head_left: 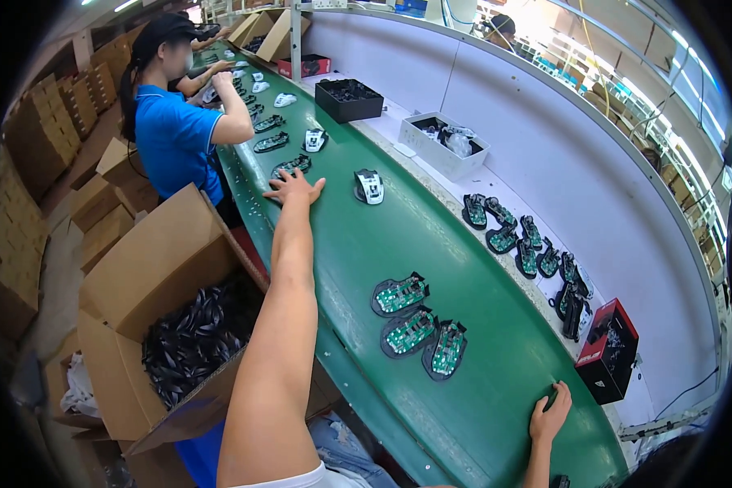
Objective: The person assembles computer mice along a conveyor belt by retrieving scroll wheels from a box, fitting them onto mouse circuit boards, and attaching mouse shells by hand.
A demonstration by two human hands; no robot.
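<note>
My left arm stretches far along the green conveyor belt (346, 244). My left hand (294, 189) is open, fingers spread, right at a computer mouse base with a green circuit board (291, 166); whether the fingertips touch it I cannot tell. Beyond it lies another such mouse base (271, 142). A white-and-black mouse shell (369, 187) sits to the right of this hand. At the lower right, my right hand (550, 415) is curled on the belt around something dark, mostly hidden by the fingers. Between my hands lie three mouse bases with bare boards (411, 332).
An open carton (150, 268) of black plastic parts stands left of the belt. On the right ledge are several mouse bases (526, 257), a white box (445, 154), a black box (350, 110) and a red-black box (607, 351). A person in blue (171, 122) works farther up the belt.
</note>
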